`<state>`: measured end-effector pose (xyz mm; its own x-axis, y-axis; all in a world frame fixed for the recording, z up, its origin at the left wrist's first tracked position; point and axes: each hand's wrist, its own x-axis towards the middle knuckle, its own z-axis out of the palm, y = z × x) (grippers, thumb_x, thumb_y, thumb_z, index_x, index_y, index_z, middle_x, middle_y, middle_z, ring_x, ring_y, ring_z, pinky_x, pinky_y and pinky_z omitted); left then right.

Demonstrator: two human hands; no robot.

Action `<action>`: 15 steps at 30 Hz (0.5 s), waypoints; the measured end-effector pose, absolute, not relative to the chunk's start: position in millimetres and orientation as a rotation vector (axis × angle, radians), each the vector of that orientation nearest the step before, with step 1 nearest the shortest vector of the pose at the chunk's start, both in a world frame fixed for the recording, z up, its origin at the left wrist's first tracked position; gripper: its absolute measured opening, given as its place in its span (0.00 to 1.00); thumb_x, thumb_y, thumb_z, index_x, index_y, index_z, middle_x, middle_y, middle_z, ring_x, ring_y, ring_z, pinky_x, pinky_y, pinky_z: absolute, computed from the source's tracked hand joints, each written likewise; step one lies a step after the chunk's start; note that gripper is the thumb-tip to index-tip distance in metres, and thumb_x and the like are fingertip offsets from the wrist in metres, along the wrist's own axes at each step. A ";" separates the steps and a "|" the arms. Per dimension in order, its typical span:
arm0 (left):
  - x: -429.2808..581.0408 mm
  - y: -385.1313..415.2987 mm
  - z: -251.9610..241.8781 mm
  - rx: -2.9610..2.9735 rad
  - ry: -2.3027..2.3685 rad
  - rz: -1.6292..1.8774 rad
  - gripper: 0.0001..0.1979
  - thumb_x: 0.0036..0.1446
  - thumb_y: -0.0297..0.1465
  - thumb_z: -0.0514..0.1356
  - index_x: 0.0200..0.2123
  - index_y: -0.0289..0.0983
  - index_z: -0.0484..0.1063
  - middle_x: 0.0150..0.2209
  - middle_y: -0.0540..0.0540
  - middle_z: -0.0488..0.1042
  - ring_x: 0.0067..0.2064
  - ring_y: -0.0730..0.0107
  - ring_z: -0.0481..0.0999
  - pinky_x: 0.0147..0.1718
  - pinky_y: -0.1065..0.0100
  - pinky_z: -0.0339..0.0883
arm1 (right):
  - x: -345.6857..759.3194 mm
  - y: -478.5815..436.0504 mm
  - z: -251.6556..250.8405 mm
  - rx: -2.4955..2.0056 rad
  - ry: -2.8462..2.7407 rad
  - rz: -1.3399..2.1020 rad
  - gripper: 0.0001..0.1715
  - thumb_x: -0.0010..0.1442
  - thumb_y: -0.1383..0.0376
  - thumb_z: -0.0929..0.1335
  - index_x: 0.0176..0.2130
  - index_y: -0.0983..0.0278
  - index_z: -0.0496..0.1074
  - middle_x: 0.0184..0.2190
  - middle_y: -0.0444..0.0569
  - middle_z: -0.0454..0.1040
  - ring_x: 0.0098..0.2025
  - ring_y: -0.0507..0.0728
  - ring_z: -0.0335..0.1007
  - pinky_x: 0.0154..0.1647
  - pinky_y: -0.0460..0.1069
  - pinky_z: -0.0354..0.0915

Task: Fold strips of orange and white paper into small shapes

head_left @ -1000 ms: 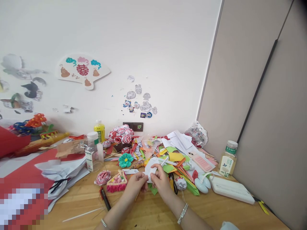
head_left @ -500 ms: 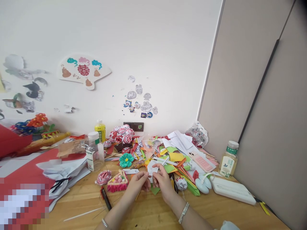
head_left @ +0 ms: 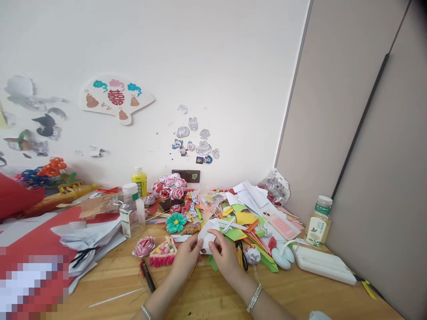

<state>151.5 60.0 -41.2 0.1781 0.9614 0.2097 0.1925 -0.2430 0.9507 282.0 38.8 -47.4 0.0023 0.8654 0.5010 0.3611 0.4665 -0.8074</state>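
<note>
A small piece of white paper (head_left: pixel 207 231) is held up between both hands, just in front of the heap of coloured paper. My left hand (head_left: pixel 190 253) pinches its lower left edge, thumb on the near face. On the other side, my right hand (head_left: pixel 222 250) grips the paper with thumb and curled forefinger; the fingers behind the sheet are hidden. Left of my left hand lies a triangular pink-and-cream piece (head_left: pixel 163 252) topped with small coloured balls. A crumpled white paper bloom (head_left: pixel 252 255) rests to the right of my right hand.
Folded coloured paper strips (head_left: pixel 247 218) pile up behind the hands, with a pink phone (head_left: pixel 282 226) on the right. A white flat box (head_left: pixel 325 264) and a bottle (head_left: pixel 318 222) stand farther right. A black pen (head_left: pixel 147 275) lies at left, near a teal flower (head_left: pixel 175 222).
The white paper has shifted slightly left and up, and more of its face shows. Both hands have turned with it, the right forefinger now bent over the sheet.
</note>
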 end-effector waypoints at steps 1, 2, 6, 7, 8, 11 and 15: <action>149.5 60.6 -41.6 1.667 1.170 1.155 0.14 0.47 0.41 0.51 0.19 0.37 0.63 0.17 0.52 0.67 0.20 0.71 0.66 0.21 0.72 0.57 | 284.5 38.5 -46.2 -1.133 -1.619 0.440 0.16 0.53 0.63 0.61 0.43 0.60 0.65 0.18 0.40 0.61 0.21 0.51 0.56 0.24 0.44 0.55; 147.7 60.9 -41.9 1.722 1.211 1.162 0.13 0.48 0.40 0.51 0.20 0.37 0.64 0.18 0.52 0.68 0.22 0.69 0.68 0.23 0.72 0.57 | 287.4 38.5 -44.6 -1.171 -1.605 0.358 0.17 0.54 0.63 0.60 0.44 0.60 0.65 0.20 0.42 0.64 0.23 0.51 0.58 0.25 0.45 0.56; 144.7 59.5 -42.5 1.932 1.278 1.115 0.11 0.49 0.37 0.51 0.22 0.38 0.66 0.20 0.50 0.69 0.27 0.66 0.68 0.26 0.71 0.55 | 300.2 43.6 -37.3 -1.205 -1.448 0.238 0.17 0.56 0.61 0.59 0.45 0.61 0.64 0.33 0.49 0.67 0.34 0.55 0.62 0.34 0.48 0.59; 144.8 58.9 -42.2 1.975 1.267 1.092 0.11 0.49 0.36 0.50 0.22 0.38 0.66 0.21 0.49 0.70 0.27 0.66 0.68 0.26 0.71 0.55 | 303.1 46.1 -36.4 -1.189 -1.463 0.239 0.16 0.55 0.61 0.59 0.44 0.60 0.65 0.37 0.50 0.66 0.37 0.55 0.62 0.36 0.48 0.59; 145.1 58.5 -41.7 2.004 1.251 1.074 0.11 0.50 0.36 0.50 0.22 0.38 0.67 0.21 0.49 0.70 0.27 0.66 0.68 0.26 0.71 0.55 | 305.6 49.0 -36.2 -1.167 -1.487 0.259 0.15 0.55 0.61 0.60 0.42 0.60 0.66 0.38 0.50 0.66 0.40 0.56 0.61 0.38 0.49 0.59; 145.0 59.4 -38.5 1.943 1.201 1.075 0.12 0.50 0.36 0.50 0.22 0.37 0.67 0.20 0.50 0.69 0.25 0.68 0.67 0.25 0.71 0.56 | 309.9 58.2 -40.2 -1.085 -1.579 0.460 0.12 0.54 0.61 0.61 0.36 0.62 0.69 0.34 0.49 0.69 0.38 0.55 0.64 0.38 0.49 0.60; 141.5 65.8 -33.4 1.639 1.105 1.072 0.13 0.47 0.39 0.52 0.27 0.35 0.67 0.15 0.53 0.66 0.19 0.72 0.66 0.20 0.72 0.59 | 309.6 65.4 -48.4 -1.061 -1.525 0.765 0.14 0.52 0.58 0.62 0.33 0.65 0.68 0.25 0.46 0.69 0.26 0.53 0.64 0.24 0.46 0.61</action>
